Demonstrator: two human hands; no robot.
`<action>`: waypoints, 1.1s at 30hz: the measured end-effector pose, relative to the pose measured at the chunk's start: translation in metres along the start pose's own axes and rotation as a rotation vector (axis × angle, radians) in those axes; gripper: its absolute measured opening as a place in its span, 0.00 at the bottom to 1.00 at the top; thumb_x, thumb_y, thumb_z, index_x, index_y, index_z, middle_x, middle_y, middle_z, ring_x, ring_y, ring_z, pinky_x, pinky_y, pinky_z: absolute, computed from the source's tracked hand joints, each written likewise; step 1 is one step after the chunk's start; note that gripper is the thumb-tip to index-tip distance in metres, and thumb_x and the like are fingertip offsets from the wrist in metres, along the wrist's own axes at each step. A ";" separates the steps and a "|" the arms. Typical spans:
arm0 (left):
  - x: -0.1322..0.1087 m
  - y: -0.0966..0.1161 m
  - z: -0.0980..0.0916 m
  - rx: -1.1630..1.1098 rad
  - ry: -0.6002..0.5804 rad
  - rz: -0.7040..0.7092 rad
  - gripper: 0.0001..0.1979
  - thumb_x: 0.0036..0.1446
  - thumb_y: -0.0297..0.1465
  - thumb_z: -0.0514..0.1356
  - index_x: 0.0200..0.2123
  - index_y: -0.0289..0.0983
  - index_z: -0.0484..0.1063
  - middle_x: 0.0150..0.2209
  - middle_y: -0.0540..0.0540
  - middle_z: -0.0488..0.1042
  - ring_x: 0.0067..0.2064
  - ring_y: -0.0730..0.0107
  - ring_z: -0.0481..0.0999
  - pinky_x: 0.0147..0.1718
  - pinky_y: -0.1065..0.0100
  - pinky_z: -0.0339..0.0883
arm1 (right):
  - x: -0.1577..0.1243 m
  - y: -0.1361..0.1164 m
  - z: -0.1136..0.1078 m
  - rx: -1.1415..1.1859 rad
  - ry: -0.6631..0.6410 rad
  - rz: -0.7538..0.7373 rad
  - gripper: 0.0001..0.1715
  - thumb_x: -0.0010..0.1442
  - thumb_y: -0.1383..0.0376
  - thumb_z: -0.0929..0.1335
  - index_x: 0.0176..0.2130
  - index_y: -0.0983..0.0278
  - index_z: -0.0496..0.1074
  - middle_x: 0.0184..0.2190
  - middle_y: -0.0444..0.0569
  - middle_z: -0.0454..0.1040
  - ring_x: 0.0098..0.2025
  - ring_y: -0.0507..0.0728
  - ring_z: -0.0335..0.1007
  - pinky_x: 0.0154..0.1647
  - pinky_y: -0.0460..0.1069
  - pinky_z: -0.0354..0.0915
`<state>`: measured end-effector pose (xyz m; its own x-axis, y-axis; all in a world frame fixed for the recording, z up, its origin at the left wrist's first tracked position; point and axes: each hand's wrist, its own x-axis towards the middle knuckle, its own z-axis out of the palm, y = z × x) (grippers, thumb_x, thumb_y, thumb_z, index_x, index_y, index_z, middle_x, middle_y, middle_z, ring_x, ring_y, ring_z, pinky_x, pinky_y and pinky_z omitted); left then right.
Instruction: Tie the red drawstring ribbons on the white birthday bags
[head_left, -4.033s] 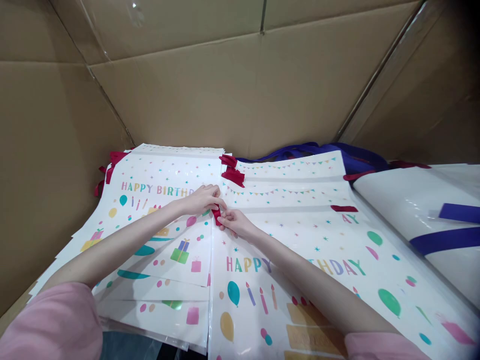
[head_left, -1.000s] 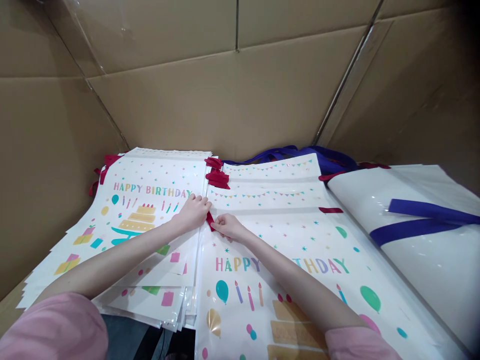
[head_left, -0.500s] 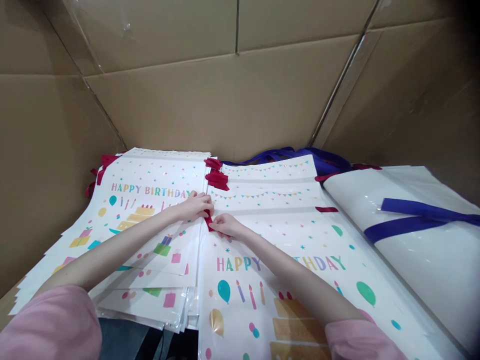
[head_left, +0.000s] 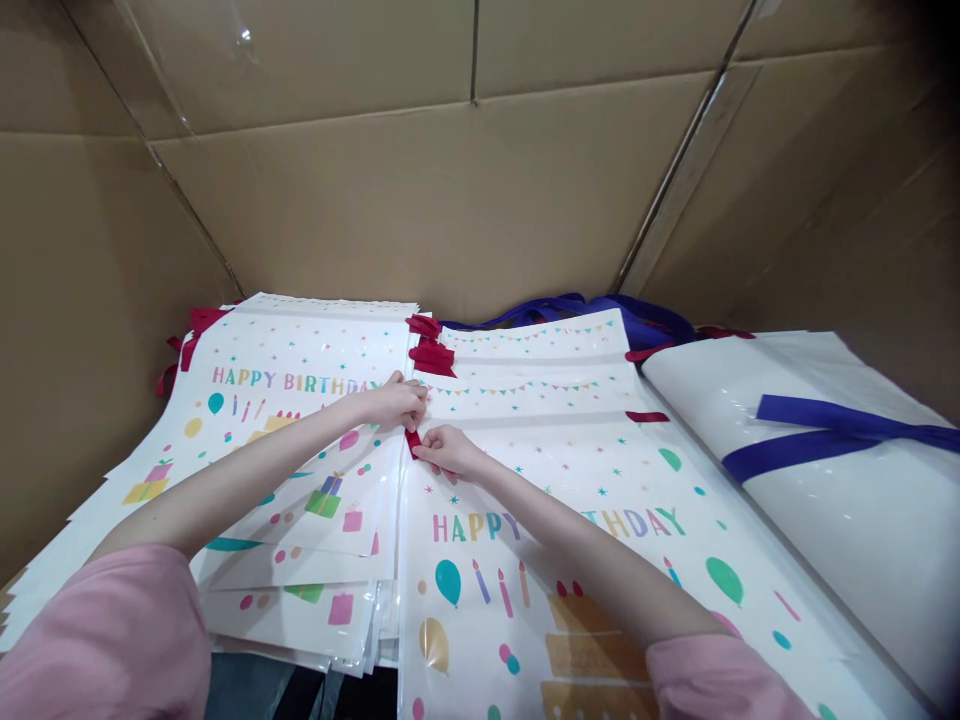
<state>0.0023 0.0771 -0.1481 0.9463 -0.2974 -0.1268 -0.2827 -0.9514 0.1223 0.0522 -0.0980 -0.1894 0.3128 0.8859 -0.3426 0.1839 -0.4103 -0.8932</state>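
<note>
Obs., bench between cardboard walls (head_left: 450,200).

- Both hands meet at the seam between two piles of printed bags. The right hand (head_left: 448,452) rests on the top birthday bag (head_left: 570,480) of the right pile. Its thumb and forefinger are closed on the lower end of a short red ribbon (head_left: 412,441) at that bag's left edge.
- The left hand (head_left: 397,403) is curled just above the ribbon, with knuckles up and fingertips at the edge. Whether it actually grips the ribbon or only steadies the bag I cannot tell, because the tips are hidden.
- Change over the last second: very little. The left hand has crept slightly up and toward the seam, and the right hand has hardly shifted.
- Compared with four seconds ago, less ribbon shows, only a stub now. (Part of this may be the head camera drifting.)
- Reading: the work is fine finger work confined to this one ribbon. Nothing has been lifted or moved off either pile.
- Surroundings: the left stack (head_left: 300,360) lies under the left forearm. More red ribbon ends (head_left: 431,355) are bunched farther back along the seam. A plain white bag (head_left: 862,540) with a blue ribbon (head_left: 825,440) lies well apart on the right.
</note>
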 end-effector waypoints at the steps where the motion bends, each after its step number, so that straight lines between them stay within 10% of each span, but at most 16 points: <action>1: 0.001 0.001 0.000 -0.008 0.007 -0.002 0.05 0.47 0.26 0.63 0.22 0.38 0.73 0.32 0.47 0.71 0.41 0.63 0.66 0.37 0.64 0.48 | 0.000 0.001 -0.001 -0.009 0.000 0.004 0.15 0.59 0.64 0.66 0.23 0.64 0.60 0.11 0.36 0.64 0.08 0.44 0.51 0.08 0.40 0.46; 33: 0.042 0.010 0.008 -0.004 -0.076 0.060 0.05 0.45 0.23 0.58 0.22 0.37 0.73 0.32 0.47 0.73 0.42 0.61 0.68 0.37 0.64 0.47 | 0.007 0.014 -0.035 -0.082 -0.100 0.174 0.15 0.56 0.63 0.70 0.22 0.68 0.66 0.14 0.43 0.71 0.11 0.47 0.62 0.11 0.40 0.58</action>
<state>0.0377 0.0542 -0.1602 0.9130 -0.3592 -0.1933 -0.3377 -0.9314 0.1355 0.0894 -0.1054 -0.1939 0.2534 0.8156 -0.5202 0.2119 -0.5715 -0.7928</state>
